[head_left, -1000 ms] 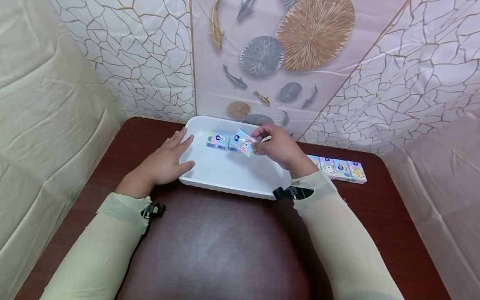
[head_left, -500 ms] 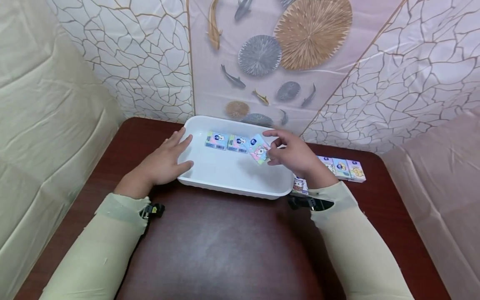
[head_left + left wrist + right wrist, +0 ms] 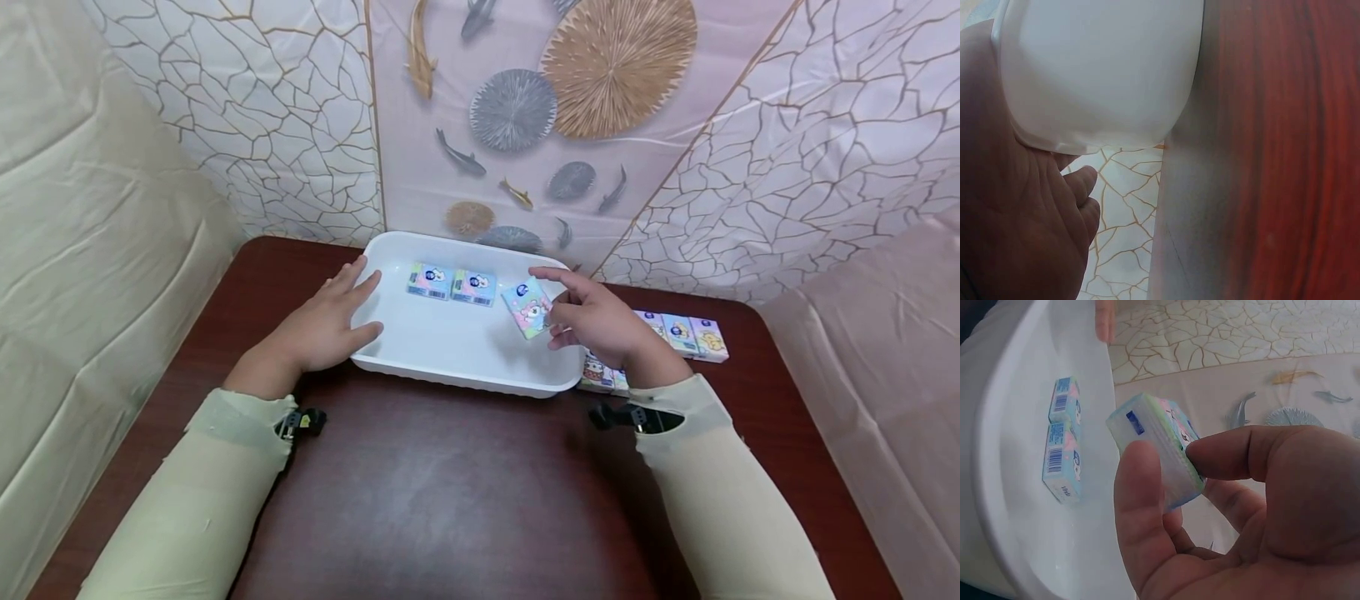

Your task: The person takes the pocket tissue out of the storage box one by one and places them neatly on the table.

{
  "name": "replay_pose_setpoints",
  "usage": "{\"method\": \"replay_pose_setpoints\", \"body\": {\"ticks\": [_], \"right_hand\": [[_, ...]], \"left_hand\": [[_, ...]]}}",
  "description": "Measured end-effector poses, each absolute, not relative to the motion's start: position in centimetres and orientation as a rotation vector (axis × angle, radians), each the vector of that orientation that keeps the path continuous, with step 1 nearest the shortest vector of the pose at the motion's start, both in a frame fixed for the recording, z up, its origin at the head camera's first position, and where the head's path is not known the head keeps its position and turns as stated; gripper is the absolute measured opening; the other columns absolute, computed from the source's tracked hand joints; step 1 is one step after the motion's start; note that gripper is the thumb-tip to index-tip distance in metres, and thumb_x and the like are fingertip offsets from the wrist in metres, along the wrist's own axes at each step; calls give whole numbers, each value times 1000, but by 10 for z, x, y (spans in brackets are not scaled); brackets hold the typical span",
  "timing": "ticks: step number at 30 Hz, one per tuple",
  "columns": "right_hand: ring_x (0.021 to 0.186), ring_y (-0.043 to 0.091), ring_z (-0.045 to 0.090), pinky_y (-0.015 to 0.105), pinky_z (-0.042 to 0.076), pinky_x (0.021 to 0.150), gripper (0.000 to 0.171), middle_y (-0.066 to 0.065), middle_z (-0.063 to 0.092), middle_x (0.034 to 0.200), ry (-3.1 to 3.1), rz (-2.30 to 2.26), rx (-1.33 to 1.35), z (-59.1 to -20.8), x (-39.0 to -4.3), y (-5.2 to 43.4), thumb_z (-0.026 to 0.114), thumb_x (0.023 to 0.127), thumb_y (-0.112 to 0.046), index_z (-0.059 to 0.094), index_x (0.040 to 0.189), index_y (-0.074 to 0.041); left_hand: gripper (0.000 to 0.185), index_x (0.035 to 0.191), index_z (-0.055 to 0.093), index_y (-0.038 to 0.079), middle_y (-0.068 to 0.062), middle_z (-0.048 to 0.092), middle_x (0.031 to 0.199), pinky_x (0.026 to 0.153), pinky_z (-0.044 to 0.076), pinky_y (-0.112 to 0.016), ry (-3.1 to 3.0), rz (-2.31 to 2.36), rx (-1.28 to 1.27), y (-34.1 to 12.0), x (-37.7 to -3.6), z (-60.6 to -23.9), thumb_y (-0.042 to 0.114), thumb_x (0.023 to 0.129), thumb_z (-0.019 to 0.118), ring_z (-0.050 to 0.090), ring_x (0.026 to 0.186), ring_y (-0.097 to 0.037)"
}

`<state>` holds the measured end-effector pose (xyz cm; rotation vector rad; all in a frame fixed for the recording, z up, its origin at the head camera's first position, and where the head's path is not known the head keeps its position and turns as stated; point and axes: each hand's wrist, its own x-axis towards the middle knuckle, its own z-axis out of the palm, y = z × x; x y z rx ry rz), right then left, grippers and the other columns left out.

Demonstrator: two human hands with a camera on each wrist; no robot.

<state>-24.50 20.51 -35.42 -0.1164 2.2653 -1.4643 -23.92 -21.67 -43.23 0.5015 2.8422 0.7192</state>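
My right hand [image 3: 600, 325] pinches a small pastel tissue pack [image 3: 528, 308] between thumb and fingers, held tilted over the right part of the white tray [image 3: 450, 346]. In the right wrist view, the held tissue pack [image 3: 1166, 456] shows its clear wrapped side with a blue tab. Two more tissue packs [image 3: 429, 281] lie side by side in the tray near its back wall, barcode sides towards me. My left hand [image 3: 318, 329] rests at the tray's left end, fingers spread and straight. Up close, the left hand [image 3: 1029, 206] lies against the tray's outer wall.
On the dark red table [image 3: 420, 483], to the right of the tray, stands a row of tissue packs [image 3: 678, 335]. Other packs [image 3: 597, 375] sit nearer the tray's right corner, partly behind my right wrist. A patterned cloth backdrop [image 3: 300, 125] rises behind the table.
My right hand has moved right with the tissue pack, away from the two packs in the tray, and the second one now shows fully. My left hand stays at the tray's end.
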Motion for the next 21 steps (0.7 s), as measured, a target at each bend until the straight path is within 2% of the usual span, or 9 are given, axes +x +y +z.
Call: {"method": "replay_pose_setpoints", "body": {"ticks": [8, 15, 21], "right_hand": [[90, 30, 62, 39, 68, 78, 55, 17, 47, 116, 2222, -1483, -114, -356, -240, 210, 56, 111, -5, 50, 160, -30], [82, 26, 65, 37, 69, 74, 51, 17, 47, 113, 2194, -1549, -149, -354, -234, 225, 55, 113, -5, 46, 159, -24], [92, 27, 68, 38, 70, 74, 52, 20, 49, 126, 2224, -1576, -163, -352, -227, 245, 54, 112, -3, 45, 159, -24]], "left_hand": [[86, 182, 15, 21, 1, -9, 192, 143, 9, -66, 2846, 731, 500, -217, -240, -434, 47, 113, 58, -4, 179, -36], [85, 182, 15, 21, 1, -9, 192, 142, 9, -67, 2843, 736, 498, -217, -240, -434, 48, 113, 57, -4, 179, -36], [85, 182, 14, 19, -1, -10, 192, 143, 9, -65, 2836, 738, 534, -218, -240, -434, 48, 114, 56, -4, 178, -38]]}}
